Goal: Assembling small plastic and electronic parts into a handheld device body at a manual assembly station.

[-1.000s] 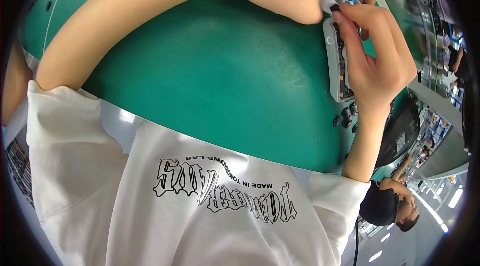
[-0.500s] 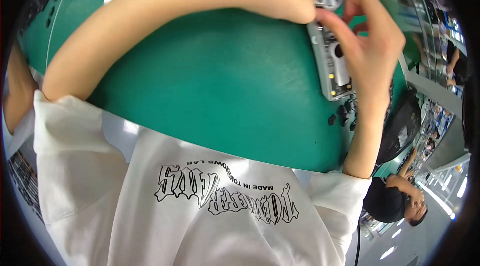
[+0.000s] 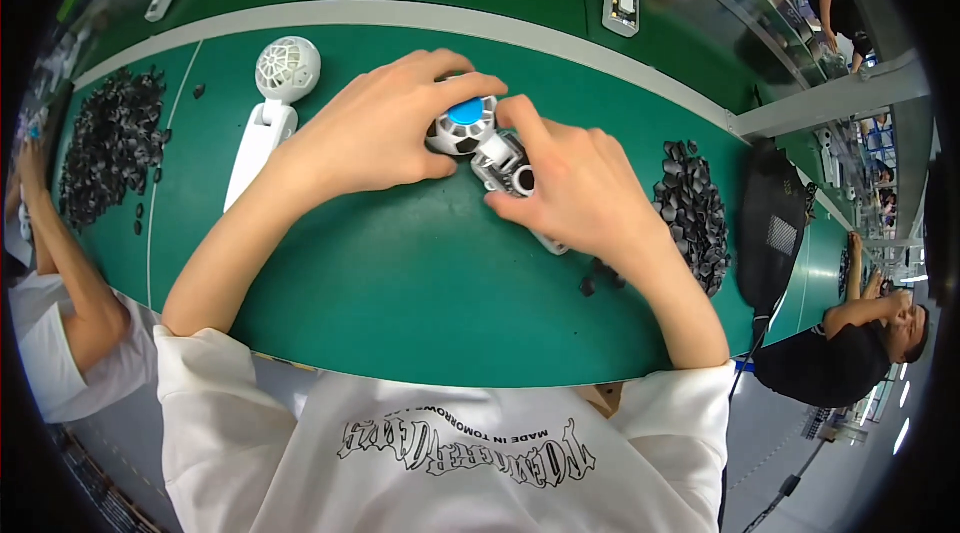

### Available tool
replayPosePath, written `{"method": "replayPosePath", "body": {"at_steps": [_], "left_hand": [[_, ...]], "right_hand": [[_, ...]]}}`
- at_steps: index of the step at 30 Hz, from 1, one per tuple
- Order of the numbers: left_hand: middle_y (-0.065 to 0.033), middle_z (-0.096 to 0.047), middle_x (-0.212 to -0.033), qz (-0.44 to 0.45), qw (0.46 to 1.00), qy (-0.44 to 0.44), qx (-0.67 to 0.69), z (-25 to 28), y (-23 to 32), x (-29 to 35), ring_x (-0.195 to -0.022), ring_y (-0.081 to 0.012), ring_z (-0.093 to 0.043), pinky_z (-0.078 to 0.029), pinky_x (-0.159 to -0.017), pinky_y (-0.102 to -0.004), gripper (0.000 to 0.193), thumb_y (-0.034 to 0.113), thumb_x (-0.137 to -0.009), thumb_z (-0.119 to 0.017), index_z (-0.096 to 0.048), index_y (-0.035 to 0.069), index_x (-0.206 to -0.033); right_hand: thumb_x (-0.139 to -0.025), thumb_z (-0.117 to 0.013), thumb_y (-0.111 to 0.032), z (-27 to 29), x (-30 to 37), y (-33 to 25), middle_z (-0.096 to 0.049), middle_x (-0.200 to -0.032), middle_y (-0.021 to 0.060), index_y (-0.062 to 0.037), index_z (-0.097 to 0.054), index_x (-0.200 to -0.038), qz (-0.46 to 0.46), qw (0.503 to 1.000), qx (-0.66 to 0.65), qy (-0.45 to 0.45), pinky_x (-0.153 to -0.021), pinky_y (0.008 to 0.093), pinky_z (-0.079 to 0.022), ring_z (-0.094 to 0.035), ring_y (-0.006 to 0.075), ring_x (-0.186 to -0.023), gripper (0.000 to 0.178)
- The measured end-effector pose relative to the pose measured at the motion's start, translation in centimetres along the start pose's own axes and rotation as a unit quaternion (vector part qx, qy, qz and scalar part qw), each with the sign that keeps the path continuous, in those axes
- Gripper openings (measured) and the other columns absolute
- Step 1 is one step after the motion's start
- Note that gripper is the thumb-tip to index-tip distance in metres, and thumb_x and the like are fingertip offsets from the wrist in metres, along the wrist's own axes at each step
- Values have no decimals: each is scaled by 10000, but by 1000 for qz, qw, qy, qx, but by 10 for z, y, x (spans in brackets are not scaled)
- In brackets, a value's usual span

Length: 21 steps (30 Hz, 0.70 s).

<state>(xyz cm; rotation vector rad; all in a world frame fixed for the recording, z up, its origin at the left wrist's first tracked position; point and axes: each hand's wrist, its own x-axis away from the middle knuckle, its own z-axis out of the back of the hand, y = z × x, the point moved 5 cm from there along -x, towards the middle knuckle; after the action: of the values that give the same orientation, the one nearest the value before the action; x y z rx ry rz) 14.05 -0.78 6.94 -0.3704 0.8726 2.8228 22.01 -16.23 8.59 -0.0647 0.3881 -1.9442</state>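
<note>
Green matting covers a long curved workbench, with heaps of small black parts at either end and other people seated along both sides. Near its middle the person's two hands meet over a small handheld fan in assembly.

The left hand is curled, not flat: its fingers and thumb close around the round fan head, a white and dark ball with a blue cap showing between fingertip and thumb. The right hand is also closed, pinching the grey motor block just beside that head, while the white handle runs under the palm and peeps out at its lower edge. Head and block touch, right between both sets of fingertips.

The joint looks only partly seated, so a crooked push could jam it or spring the head loose, and the round head would likely roll on the mat. Loose black pieces lie just beside the right wrist; a sweep of the forearm could scatter them. A finished white fan lies near the left forearm, apart from the work.
</note>
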Motion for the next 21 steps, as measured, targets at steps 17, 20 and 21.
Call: {"method": "replayPosePath", "body": {"at_steps": [17, 20, 21], "left_hand": [[-170, -528, -1445, -129, 985, 40, -109, -44, 6, 6, -1342, -386, -496, -428, -1116, -485, 473, 168, -878, -717, -624, 134, -1341], [-145, -558, -1417, -108, 988, 65, -95, -44, -4, 11, -1271, -342, -560, -487, -1027, -453, 532, 128, -828, -731, -626, 116, -1349], [-132, -572, -1403, -100, 988, 78, -93, -42, -4, 11, -1236, -320, -592, -517, -983, -437, 562, 108, -803, -739, -627, 107, -1353]], "right_hand": [[-808, -744, -418, 55, -77, 260, -722, -1001, 264, -14, -573, -1304, -270, 901, 190, 283, -874, 525, -549, -674, 494, -981, 661], [-789, -747, -387, 56, -50, 217, -714, -953, 282, 21, -609, -1216, -202, 937, 168, 232, -837, 517, -556, -684, 485, -924, 606], [-786, -743, -363, 55, -41, 195, -712, -917, 286, 39, -631, -1155, -151, 947, 176, 223, -808, 510, -561, -693, 473, -888, 557]]}}
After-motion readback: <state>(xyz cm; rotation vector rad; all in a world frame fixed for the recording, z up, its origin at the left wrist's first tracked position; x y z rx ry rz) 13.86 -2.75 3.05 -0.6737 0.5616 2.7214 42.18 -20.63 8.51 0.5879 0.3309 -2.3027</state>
